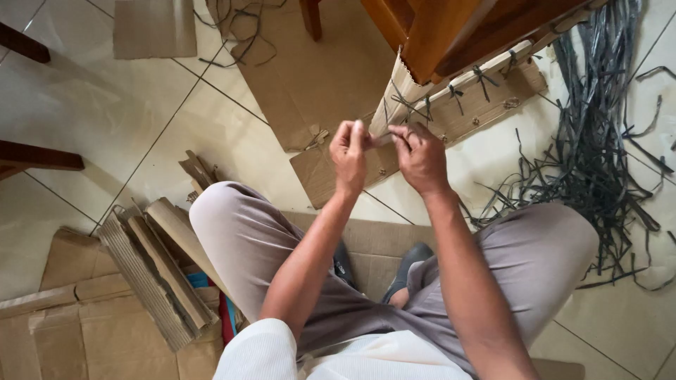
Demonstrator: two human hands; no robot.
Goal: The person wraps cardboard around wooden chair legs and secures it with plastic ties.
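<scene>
I sit on the floor with my knees spread. My left hand (350,153) and my right hand (420,156) meet in front of me, both pinching the lower edge of a brown corrugated cardboard wrap (486,95). The wrap is bound around a wooden furniture leg (440,32) with several dark plastic strap ties (484,79). My fingers are closed on the cardboard near one tie; the exact grip point is hidden by the fingers.
A heap of dark plastic strapping (598,141) lies on the tiled floor at right. Flat cardboard sheets (310,84) lie ahead, and rolled corrugated cardboard (158,264) sits at left. Dark wooden legs (39,156) stand at far left.
</scene>
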